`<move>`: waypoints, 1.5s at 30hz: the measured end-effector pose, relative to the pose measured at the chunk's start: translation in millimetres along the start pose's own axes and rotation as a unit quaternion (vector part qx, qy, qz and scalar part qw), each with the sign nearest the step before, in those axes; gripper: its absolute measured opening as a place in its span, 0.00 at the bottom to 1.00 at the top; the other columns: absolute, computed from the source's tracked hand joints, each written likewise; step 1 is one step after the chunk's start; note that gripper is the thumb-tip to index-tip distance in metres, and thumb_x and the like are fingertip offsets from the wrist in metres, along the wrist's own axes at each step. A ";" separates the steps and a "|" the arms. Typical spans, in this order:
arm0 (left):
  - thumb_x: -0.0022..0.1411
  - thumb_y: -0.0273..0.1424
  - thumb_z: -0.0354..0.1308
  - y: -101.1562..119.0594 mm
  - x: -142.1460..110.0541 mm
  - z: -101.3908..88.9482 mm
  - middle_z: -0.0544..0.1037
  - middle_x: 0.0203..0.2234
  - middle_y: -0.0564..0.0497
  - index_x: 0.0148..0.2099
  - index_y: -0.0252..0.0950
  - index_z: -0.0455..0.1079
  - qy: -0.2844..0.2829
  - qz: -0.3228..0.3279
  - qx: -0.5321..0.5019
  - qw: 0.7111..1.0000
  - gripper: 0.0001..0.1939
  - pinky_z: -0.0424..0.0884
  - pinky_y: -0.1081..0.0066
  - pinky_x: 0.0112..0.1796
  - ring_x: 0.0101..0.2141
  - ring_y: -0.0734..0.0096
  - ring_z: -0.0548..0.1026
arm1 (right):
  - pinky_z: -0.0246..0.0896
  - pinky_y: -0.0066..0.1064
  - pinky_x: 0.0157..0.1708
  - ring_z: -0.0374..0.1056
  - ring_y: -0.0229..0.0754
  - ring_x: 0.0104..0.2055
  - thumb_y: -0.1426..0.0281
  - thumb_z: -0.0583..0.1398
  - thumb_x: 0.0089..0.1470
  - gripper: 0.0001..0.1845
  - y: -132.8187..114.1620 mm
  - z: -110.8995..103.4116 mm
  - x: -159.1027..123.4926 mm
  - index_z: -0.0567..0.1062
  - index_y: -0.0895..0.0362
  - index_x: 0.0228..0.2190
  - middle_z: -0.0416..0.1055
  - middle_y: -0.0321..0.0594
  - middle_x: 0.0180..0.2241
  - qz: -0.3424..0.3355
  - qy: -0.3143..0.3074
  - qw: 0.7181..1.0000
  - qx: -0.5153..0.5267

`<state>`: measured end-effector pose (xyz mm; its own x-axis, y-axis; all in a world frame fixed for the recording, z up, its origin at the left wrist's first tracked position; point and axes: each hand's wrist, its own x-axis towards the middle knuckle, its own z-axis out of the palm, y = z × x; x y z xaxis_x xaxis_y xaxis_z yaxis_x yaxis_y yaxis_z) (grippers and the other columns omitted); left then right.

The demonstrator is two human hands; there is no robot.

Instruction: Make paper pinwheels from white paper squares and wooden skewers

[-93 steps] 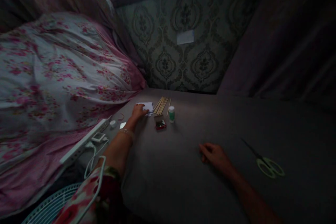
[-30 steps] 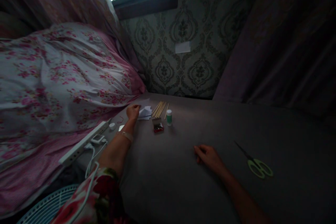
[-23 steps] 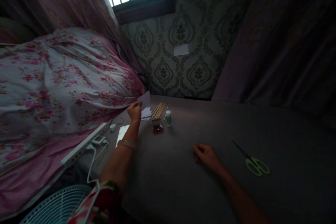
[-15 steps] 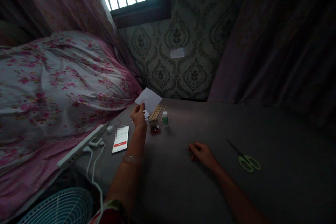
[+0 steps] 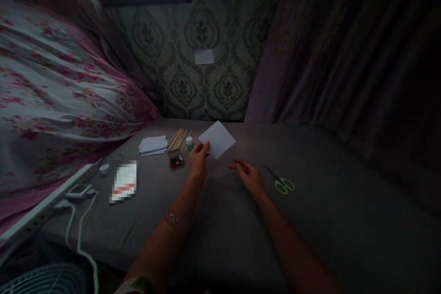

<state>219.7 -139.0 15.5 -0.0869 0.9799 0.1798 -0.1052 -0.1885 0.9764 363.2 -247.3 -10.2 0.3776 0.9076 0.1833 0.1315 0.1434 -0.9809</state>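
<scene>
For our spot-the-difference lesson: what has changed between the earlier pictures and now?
The left hand took a sheet from the stack and carried it rightward, past the bottle. The right hand uncurled its fingers, apart from the sheet. The sticks, box, bottle and scissors stayed put.

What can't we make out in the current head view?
All in the head view:
- Far side of the paper: turned away.
- Bottle base: behind the left hand.
- Phone screen: pixelated.
- Red box contents: too small, dark.
- Blue slatted object: cut by bottom edge.
</scene>
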 end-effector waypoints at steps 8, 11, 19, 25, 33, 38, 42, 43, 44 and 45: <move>0.56 0.37 0.60 -23.0 -22.0 13.3 0.75 0.32 0.47 0.32 0.39 0.76 -0.018 0.163 0.171 0.972 0.08 0.69 0.69 0.35 0.37 0.63 0.72 | 0.58 0.37 0.55 0.70 0.43 0.50 0.67 0.58 0.44 0.17 11.6 -2.9 5.8 0.77 0.56 0.38 0.76 0.42 0.44 -0.022 0.024 0.999 0.034; 0.58 0.34 0.59 -27.3 -24.4 12.7 0.73 0.32 0.47 0.35 0.43 0.78 -0.032 0.263 0.232 0.936 0.07 0.67 0.67 0.39 0.38 0.63 0.70 | 0.61 0.37 0.52 0.71 0.45 0.47 0.59 0.58 0.49 0.18 9.8 -3.8 6.3 0.77 0.57 0.37 0.77 0.44 0.41 0.018 0.048 0.997 0.053; 0.64 0.32 0.53 -29.7 -34.0 9.9 0.75 0.32 0.47 0.47 0.45 0.76 -0.143 0.397 0.339 0.841 0.13 0.64 0.67 0.39 0.35 0.65 0.70 | 0.63 0.34 0.44 0.72 0.43 0.37 0.48 0.57 0.49 0.25 9.7 -8.6 9.1 0.77 0.58 0.29 0.78 0.43 0.32 0.063 0.086 0.985 0.133; 0.66 0.30 0.50 -25.6 -38.6 5.8 0.80 0.36 0.45 0.49 0.40 0.75 -0.171 0.433 0.393 0.793 0.14 0.62 0.62 0.41 0.38 0.62 0.73 | 0.62 0.33 0.40 0.70 0.42 0.33 0.51 0.62 0.43 0.21 18.0 -8.1 13.9 0.77 0.57 0.25 0.76 0.38 0.27 0.063 0.105 0.973 0.194; 0.60 0.26 0.55 -24.0 -40.2 11.6 0.80 0.40 0.45 0.45 0.39 0.76 -0.182 0.313 0.316 0.877 0.13 0.64 0.61 0.44 0.41 0.60 0.74 | 0.60 0.31 0.36 0.68 0.40 0.30 0.56 0.65 0.37 0.16 23.4 -9.6 18.2 0.74 0.56 0.22 0.74 0.35 0.24 0.061 0.121 0.972 0.192; 0.51 0.27 0.59 -20.4 -41.7 19.6 0.81 0.33 0.46 0.36 0.37 0.77 -0.167 0.093 0.124 0.974 0.09 0.68 0.67 0.38 0.35 0.63 0.75 | 0.60 0.31 0.34 0.67 0.39 0.28 0.57 0.64 0.36 0.15 21.3 -11.7 20.0 0.73 0.56 0.21 0.73 0.34 0.21 0.065 0.119 0.973 0.184; 0.42 0.32 0.66 -18.3 -41.4 24.0 0.78 0.26 0.50 0.35 0.35 0.73 -0.143 -0.085 -0.079 0.983 0.14 0.67 0.73 0.30 0.30 0.69 0.75 | 0.59 0.30 0.34 0.66 0.38 0.26 0.59 0.64 0.36 0.14 17.5 -12.2 20.0 0.73 0.56 0.22 0.72 0.33 0.20 0.062 0.115 0.974 0.188; 0.40 0.32 0.68 -18.2 -41.5 25.1 0.77 0.25 0.51 0.35 0.35 0.72 -0.132 -0.122 -0.113 0.977 0.17 0.66 0.74 0.29 0.28 0.70 0.74 | 0.59 0.30 0.34 0.66 0.37 0.26 0.59 0.64 0.36 0.14 16.5 -12.1 19.5 0.73 0.56 0.22 0.71 0.32 0.19 0.062 0.111 0.974 0.187; 0.37 0.32 0.69 -18.3 -41.8 26.0 0.77 0.25 0.52 0.35 0.35 0.71 -0.126 -0.154 -0.137 0.970 0.19 0.66 0.74 0.28 0.27 0.71 0.74 | 0.59 0.30 0.33 0.66 0.37 0.25 0.59 0.64 0.36 0.14 15.5 -11.9 18.9 0.73 0.57 0.22 0.71 0.32 0.19 0.061 0.104 0.975 0.185; 0.35 0.32 0.71 -18.5 -42.3 26.8 0.77 0.25 0.51 0.35 0.34 0.71 -0.127 -0.178 -0.151 0.964 0.21 0.65 0.75 0.27 0.26 0.72 0.74 | 0.59 0.29 0.33 0.66 0.37 0.25 0.59 0.64 0.37 0.14 14.7 -11.6 18.2 0.73 0.57 0.22 0.71 0.32 0.19 0.059 0.097 0.977 0.183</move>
<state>251.9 -175.2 -7.0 0.2499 0.9632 -0.0990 -0.3697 0.1894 0.9096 382.7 -233.2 -20.6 0.5413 0.8398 0.0412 -0.2461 0.2051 -0.9473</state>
